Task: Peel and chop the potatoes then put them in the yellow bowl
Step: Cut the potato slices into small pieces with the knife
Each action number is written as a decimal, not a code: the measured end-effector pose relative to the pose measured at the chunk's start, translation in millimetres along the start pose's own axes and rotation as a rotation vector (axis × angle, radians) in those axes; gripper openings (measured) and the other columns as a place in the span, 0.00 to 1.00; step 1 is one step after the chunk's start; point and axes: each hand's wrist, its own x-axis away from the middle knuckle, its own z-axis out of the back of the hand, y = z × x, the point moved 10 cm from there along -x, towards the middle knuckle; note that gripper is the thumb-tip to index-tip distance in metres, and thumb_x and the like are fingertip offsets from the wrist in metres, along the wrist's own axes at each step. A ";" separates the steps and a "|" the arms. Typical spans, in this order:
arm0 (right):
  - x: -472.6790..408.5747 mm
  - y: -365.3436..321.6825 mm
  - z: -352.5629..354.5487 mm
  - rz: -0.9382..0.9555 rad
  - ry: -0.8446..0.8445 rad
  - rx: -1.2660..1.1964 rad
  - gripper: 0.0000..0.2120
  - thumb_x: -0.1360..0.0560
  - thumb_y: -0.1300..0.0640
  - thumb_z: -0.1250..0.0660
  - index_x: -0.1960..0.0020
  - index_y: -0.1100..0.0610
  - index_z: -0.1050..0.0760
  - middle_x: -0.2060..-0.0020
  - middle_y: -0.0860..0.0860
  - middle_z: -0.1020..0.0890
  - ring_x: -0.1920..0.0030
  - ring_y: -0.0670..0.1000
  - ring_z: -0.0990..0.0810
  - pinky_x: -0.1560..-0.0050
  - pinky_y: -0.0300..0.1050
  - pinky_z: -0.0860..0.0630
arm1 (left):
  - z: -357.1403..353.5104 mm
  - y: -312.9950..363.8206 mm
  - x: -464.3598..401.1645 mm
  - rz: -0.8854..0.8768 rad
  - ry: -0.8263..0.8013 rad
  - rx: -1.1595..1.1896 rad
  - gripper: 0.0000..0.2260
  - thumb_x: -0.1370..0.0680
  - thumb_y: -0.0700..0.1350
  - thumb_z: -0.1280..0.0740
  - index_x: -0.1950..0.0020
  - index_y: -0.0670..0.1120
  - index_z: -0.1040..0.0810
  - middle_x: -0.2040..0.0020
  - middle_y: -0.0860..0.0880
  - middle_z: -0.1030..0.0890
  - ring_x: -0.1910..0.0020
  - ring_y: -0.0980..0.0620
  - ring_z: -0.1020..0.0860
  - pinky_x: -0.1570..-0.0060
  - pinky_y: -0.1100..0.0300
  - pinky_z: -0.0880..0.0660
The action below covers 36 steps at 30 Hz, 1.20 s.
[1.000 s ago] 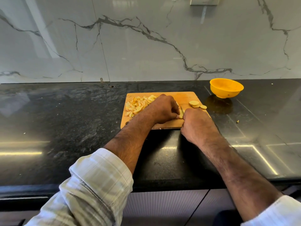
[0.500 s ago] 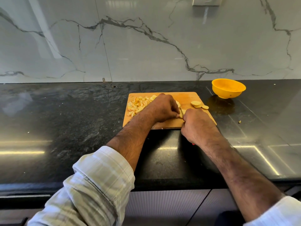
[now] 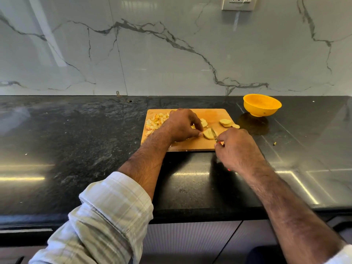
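Note:
A wooden cutting board (image 3: 215,114) lies on the black counter. My left hand (image 3: 182,125) rests on the board, its fingertips pinching a pale potato slice (image 3: 208,134). My right hand (image 3: 238,149) grips a knife (image 3: 214,133) with a red handle; the blade lies across that slice. A heap of chopped potato pieces (image 3: 155,121) sits at the board's left end. More slices (image 3: 226,122) lie at the right end, and another piece (image 3: 204,122) shows behind my left fingers. The yellow bowl (image 3: 262,105) stands to the right behind the board.
The black stone counter (image 3: 76,140) runs wide to the left and right. A small potato scrap (image 3: 274,143) lies right of the board. A marble wall with a socket (image 3: 238,3) stands behind. The counter's front edge is near my arms.
My hands have drawn apart slightly, so the slice and the blade between them now show. The camera has shifted a little.

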 end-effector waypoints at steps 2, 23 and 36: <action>0.9 -9.6 -5.5 0.018 -0.019 -0.009 0.12 0.21 0.47 0.30 0.42 0.50 0.17 0.56 0.49 0.18 0.57 0.48 0.20 0.62 0.41 0.20 | -4.6 2.4 -1.2 -0.022 -0.010 -0.025 0.05 0.26 0.53 0.20 0.51 0.57 0.11 0.55 0.66 0.22 0.43 0.57 0.24 0.30 0.40 0.30; -11.3 23.0 7.8 -0.037 0.090 -0.015 0.09 0.23 0.49 0.29 0.48 0.53 0.16 0.57 0.52 0.17 0.61 0.50 0.20 0.69 0.38 0.28 | 11.8 -0.9 -3.0 -0.045 0.168 -0.043 0.05 0.22 0.55 0.25 0.47 0.58 0.13 0.43 0.62 0.17 0.39 0.56 0.24 0.29 0.43 0.40; -40.6 -16.4 -23.3 0.030 -0.023 -0.035 0.11 0.24 0.53 0.28 0.44 0.56 0.20 0.54 0.52 0.19 0.57 0.51 0.21 0.64 0.42 0.25 | 36.7 -26.9 1.9 0.071 0.318 -0.033 0.06 0.19 0.56 0.30 0.46 0.58 0.14 0.49 0.64 0.18 0.41 0.57 0.23 0.30 0.42 0.38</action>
